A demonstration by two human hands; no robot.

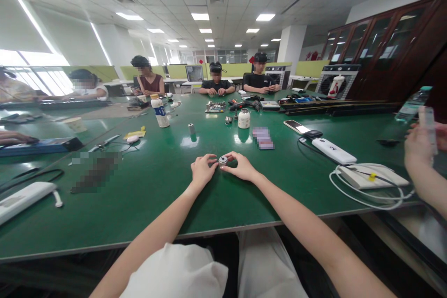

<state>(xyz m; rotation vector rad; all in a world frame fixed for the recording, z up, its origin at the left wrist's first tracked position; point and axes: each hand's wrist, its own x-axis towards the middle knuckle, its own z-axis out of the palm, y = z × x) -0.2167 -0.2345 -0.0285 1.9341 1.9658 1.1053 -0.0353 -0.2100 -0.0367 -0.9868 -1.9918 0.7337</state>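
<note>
A small silvery metal cylinder (pixel 223 160) with dark marks on its round top is in front of me, at or just above the green table. My right hand (pixel 240 166) comes from the right and grips it between thumb and fingers. On the other side, my left hand (pixel 203 168) is curved towards the cylinder, thumb and fingers apart. Its tips are very close to the metal; whether they touch I cannot tell. Farther off, a similar grey cylinder (pixel 191 128) stands upright on the table.
Beyond my hands stand a white jar (pixel 244 118) and a bottle (pixel 162 114). A phone (pixel 296 126), a white power bank (pixel 333 151) and a cabled white box (pixel 373 176) lie right. A co-worker's hands (pixel 421 142) hold a clear object. Several people sit around the green table (pixel 157 214).
</note>
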